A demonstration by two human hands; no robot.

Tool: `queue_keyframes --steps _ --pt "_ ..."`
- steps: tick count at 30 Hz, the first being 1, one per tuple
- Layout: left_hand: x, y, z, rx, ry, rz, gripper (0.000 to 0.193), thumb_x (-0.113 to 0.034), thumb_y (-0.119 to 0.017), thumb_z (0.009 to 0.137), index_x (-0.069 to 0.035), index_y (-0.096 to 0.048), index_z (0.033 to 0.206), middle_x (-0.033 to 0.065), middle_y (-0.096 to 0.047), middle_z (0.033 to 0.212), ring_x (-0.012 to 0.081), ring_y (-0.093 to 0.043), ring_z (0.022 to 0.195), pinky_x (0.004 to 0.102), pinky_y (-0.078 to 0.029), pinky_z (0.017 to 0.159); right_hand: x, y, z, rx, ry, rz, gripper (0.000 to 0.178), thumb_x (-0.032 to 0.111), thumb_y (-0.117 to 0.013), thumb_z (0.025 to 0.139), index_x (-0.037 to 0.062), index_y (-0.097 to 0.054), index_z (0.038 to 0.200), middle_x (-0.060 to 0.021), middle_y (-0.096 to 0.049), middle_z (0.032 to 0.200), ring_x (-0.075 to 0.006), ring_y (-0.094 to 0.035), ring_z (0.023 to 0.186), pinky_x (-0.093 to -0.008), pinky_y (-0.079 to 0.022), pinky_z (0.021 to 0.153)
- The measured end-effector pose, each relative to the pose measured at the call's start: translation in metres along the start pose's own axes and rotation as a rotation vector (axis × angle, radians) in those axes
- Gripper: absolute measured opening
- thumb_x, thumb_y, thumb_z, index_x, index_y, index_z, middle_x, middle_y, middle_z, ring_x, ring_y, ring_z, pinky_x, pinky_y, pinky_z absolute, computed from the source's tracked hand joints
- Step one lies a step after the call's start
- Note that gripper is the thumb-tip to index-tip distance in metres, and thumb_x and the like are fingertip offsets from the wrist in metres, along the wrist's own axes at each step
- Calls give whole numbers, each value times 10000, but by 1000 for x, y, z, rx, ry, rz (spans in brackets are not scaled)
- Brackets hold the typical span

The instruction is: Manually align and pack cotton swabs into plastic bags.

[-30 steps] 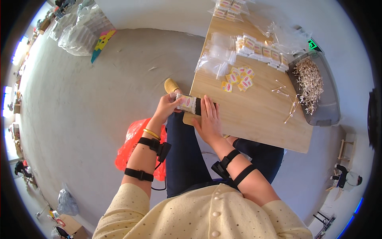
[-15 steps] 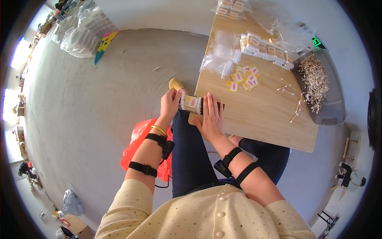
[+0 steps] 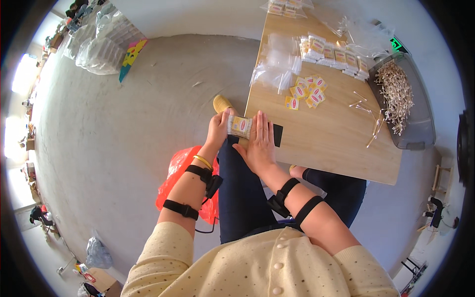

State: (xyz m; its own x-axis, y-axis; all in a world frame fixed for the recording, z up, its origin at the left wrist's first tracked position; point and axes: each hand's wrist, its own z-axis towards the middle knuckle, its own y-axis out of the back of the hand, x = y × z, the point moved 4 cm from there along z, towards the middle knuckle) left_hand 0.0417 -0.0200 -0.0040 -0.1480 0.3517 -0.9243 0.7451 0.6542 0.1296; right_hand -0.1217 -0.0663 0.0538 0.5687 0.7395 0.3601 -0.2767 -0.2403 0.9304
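Head view: I see the left hand (image 3: 216, 131) with its thumb and fingers closed on the left end of a packet of cotton swabs (image 3: 240, 126). The packet sits level at the near left corner of the surface (image 3: 341, 131), a yellow-and-white label showing through its middle. Its right end meets the right hand (image 3: 261, 148), whose fingers lie open and straight, palm down, over a black strip (image 3: 278, 135); the strip's end shows beyond them. I cannot tell whether the right fingers press on the packet's edge.

Farther up the surface I note scattered yellow-and-white cards (image 3: 315, 93), clear bags (image 3: 283, 59) behind them, and a row of filled packets (image 3: 337, 58). To the right, loose swabs (image 3: 377, 129) lie near a grey tub (image 3: 420, 133) holding a swab heap (image 3: 396, 96).
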Motion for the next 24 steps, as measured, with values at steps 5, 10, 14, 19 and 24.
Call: queue_keyframes --steps 5,10,14,19,24 --pt "7 16 5 61 108 -109 574 -518 -489 1080 -45 -640 791 -11 -528 596 82 -459 449 262 -361 423 -17 4 -3 -4 80 57 1051 476 -737 862 -132 -236 1558 -264 -215 1658 -369 -198 1563 -516 -187 1274" --pt "8 14 4 42 56 111 583 -544 -476 1073 -52 -637 806 -17 -503 621 88 -472 484 266 -385 441 -22 11 -11 3 98 24 998 400 -755 858 -109 -263 1561 -246 -230 1661 -364 -203 1565 -523 -204 1267" --pt "9 22 3 -37 7 14 574 -546 -495 1066 -56 -614 791 -13 -514 630 83 -472 497 261 -393 457 -16 19 -16 -41 93 105 831 266 -781 830 -75 -409 1490 -231 -342 1594 -386 -301 1510 -537 -261 1233" --pt "-6 10 -14 -3 -58 52 560 -550 -515 1057 -58 -621 810 -20 -539 649 73 -474 521 247 -391 479 -30 24 -5 -248 34 288 380 70 -764 775 85 -654 1138 -125 -555 1239 -355 -515 1225 -506 -408 1034" --pt "-1 10 -16 34 -46 122 549 -551 -516 1057 -62 -626 835 -29 -528 650 64 -474 538 239 -379 486 -31 23 3 -230 20 283 226 74 -762 801 131 -676 1002 -62 -548 1103 -326 -540 1090 -467 -430 927"
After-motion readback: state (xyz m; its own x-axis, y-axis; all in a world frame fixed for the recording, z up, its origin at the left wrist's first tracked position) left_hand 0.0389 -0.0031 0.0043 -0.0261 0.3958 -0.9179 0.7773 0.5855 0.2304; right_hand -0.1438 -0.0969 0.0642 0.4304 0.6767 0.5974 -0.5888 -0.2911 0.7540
